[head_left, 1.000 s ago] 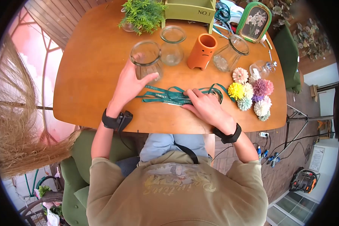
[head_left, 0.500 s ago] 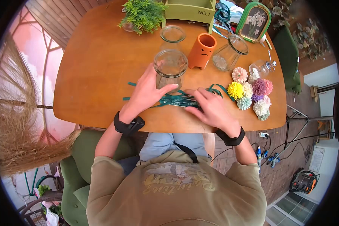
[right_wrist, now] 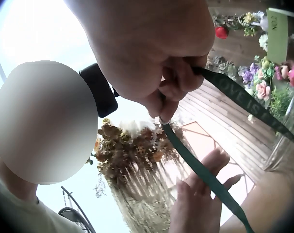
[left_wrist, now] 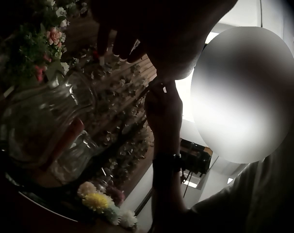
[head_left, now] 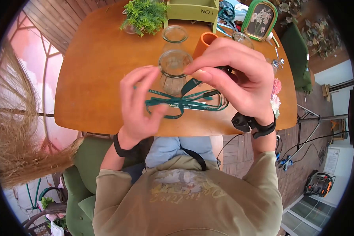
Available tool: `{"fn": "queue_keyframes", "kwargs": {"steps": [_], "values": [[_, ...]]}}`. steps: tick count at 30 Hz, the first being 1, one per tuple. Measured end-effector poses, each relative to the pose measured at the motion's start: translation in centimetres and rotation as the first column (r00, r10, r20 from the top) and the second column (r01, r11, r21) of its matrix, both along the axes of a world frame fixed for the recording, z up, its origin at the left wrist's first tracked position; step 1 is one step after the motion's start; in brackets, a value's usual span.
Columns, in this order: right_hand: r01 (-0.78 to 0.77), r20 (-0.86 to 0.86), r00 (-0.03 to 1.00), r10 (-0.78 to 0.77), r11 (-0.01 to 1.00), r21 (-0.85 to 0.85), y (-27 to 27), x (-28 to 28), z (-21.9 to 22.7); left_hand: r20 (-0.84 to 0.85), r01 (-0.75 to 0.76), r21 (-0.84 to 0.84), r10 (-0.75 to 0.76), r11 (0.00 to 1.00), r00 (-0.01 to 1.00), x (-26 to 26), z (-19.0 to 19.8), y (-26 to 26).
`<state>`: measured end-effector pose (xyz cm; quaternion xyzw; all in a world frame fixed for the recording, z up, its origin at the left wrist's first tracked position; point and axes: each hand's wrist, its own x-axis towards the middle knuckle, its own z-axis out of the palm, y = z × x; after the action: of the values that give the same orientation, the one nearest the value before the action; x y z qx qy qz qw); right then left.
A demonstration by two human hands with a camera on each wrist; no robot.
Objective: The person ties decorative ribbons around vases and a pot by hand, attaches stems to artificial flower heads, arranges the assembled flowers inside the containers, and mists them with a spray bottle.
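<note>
My right hand (head_left: 242, 76) is raised above the table's front half, thumb and fingertips pinching a dark green printed ribbon (right_wrist: 200, 170). Part of that ribbon also runs up from a looped bundle of ribbon (head_left: 181, 103) on the table. My left hand (head_left: 139, 104) hovers at the bundle's left, fingers loosely bent and thumb apart, holding nothing visible. Between and beyond the hands stands a clear glass vase (head_left: 175, 59), its base partly behind the ribbon. In the left wrist view my left hand (left_wrist: 156, 29) is a dark shape above the right hand (left_wrist: 164, 109).
A second glass vase (head_left: 175, 34) stands behind the first. The orange pot (head_left: 202, 44) and another glass vase (head_left: 244, 38) are partly hidden by my right hand. Farther back are a green plant (head_left: 144, 16), a green box (head_left: 192, 11) and a picture frame (head_left: 259, 19). Flower heads (head_left: 276, 88) lie at right.
My left hand brought the glass vase rightward to the ribbons, then let it go and drew back left. My right hand has risen from the bundle, lifting a ribbon.
</note>
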<state>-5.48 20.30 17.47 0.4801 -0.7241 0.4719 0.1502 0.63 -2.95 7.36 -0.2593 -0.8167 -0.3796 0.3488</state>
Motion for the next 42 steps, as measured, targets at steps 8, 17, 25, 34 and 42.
{"fn": "queue_keyframes", "kwargs": {"steps": [8,17,25,34,42], "values": [[0.268,-0.124,0.957,-0.262,0.963,0.028,0.6,0.0,1.5,0.373,0.229,0.746,-0.676,0.626,0.635,-0.5,3.9,-1.5],[0.43,-0.169,0.901,-0.4,0.873,0.231,1.7,-5.5,-8.3,0.764,-0.057,0.497,-0.406,0.866,0.502,-10.5,-1.7,-5.2],[0.379,0.416,0.755,-0.507,0.855,0.355,2.9,-3.0,-11.7,0.731,-0.073,0.657,-0.611,0.751,0.304,-5.9,-3.6,-5.2],[0.096,0.916,0.38,-0.128,0.991,0.098,4.6,-0.2,-11.6,0.685,0.133,0.525,-0.51,0.841,0.52,-2.2,-3.9,-3.3],[0.261,0.4,0.867,-0.297,0.955,0.143,3.3,1.0,-14.9,0.464,-0.166,0.884,-0.862,0.437,0.203,-2.1,-4.8,0.1]]}}
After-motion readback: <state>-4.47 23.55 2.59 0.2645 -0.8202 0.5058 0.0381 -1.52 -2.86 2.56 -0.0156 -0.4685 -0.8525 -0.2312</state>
